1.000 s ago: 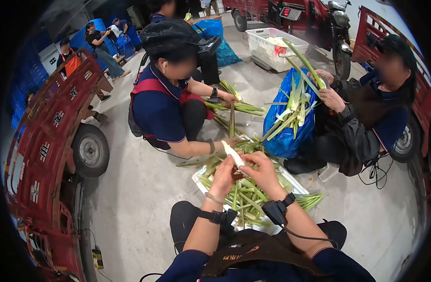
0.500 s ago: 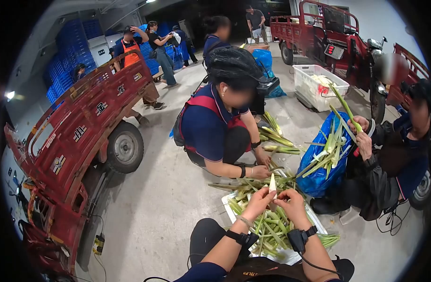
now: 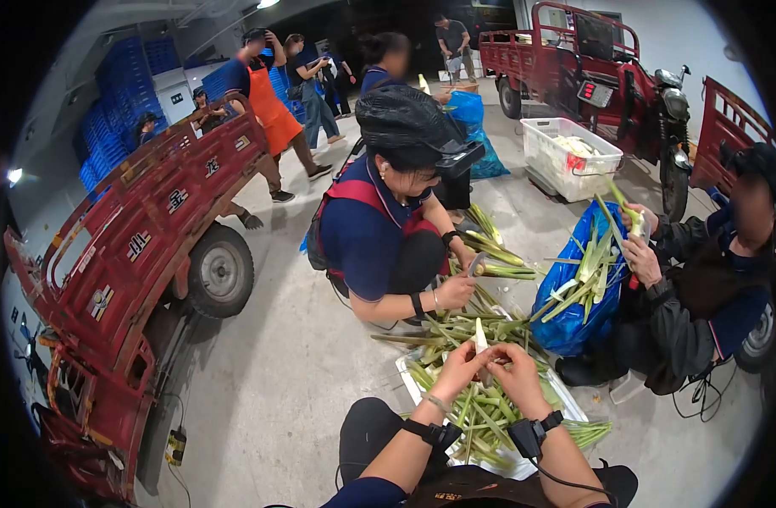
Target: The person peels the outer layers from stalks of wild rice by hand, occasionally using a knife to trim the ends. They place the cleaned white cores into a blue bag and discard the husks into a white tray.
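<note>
Between both hands stands a pale, pointed peeled stalk [image 3: 480, 335], tip up. My left hand [image 3: 461, 372] has its fingers closed round the stalk's lower part. My right hand [image 3: 512, 374] pinches at the same part from the other side, its fingertips close to those of my left hand. Under the hands, green leaves and peelings [image 3: 488, 423] lie heaped in a white foam tray [image 3: 412, 378]. More long green stalks [image 3: 439, 328] lie just beyond the tray. The stalk's lower end is partly hidden by the fingers.
A crouching co-worker [image 3: 379, 229] trims stalks ahead. Another co-worker [image 3: 689, 296] at the right peels over a blue bag [image 3: 566, 332]. A white crate [image 3: 572, 173] stands behind. Red cargo tricycles [image 3: 151, 220] stand left and back right; a person in an orange apron [image 3: 274, 114] is behind.
My hands and the stalk have shifted slightly left. The crouching co-worker's hands have risen from the pile, a blade now showing. The orange-aproned person has moved right, into fuller view.
</note>
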Available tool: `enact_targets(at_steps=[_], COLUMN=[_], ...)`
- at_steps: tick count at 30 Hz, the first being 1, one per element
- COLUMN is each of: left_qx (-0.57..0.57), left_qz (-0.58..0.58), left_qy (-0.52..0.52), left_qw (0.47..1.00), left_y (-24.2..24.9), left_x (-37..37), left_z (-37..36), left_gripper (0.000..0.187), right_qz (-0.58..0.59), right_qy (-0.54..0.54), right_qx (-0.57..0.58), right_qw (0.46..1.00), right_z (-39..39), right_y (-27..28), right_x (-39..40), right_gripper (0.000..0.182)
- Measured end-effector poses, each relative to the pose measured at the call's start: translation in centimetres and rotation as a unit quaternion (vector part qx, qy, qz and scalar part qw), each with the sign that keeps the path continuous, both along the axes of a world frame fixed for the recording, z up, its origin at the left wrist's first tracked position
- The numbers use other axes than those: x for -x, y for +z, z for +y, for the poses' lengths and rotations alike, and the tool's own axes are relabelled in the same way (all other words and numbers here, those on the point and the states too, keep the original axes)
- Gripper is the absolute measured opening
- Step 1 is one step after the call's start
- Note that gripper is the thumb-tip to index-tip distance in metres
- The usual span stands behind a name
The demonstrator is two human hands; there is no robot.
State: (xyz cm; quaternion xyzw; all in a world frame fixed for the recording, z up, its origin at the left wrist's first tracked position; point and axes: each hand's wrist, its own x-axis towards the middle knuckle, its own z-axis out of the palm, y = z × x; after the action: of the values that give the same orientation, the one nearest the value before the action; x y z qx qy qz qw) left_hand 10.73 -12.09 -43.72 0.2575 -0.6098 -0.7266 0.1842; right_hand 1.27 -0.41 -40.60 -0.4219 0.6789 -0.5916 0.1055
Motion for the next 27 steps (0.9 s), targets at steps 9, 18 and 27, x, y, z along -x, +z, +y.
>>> enact_targets(at_steps=[9,18,27], left_qx=[-0.037,-0.135,-0.097], left_qz=[-0.013,0.076,0.040], left_qy=[0.071,0.151,0.033], left_qw=[0.997,0.976,0.994], left_y=[-0.1,0.2,-0.6], left_x=[0.5,0.2,1.4], left_z=[0.4,-0.7,0.5], left_gripper=[0.026,0.021,0.032], right_qz=[0.077,0.262,-0.313], right_qy=[-0.010,0.046,0.076], right_qx=[-0.084,-0.206,-0.097], right_qw=[0.993,0.942,0.942], right_z=[0.2,2.9,2.0], right_y=[-0.3,-1.0,-2.0], right_x=[0.0,2.4,3.5], right_gripper=[0.014,0.034,0.028])
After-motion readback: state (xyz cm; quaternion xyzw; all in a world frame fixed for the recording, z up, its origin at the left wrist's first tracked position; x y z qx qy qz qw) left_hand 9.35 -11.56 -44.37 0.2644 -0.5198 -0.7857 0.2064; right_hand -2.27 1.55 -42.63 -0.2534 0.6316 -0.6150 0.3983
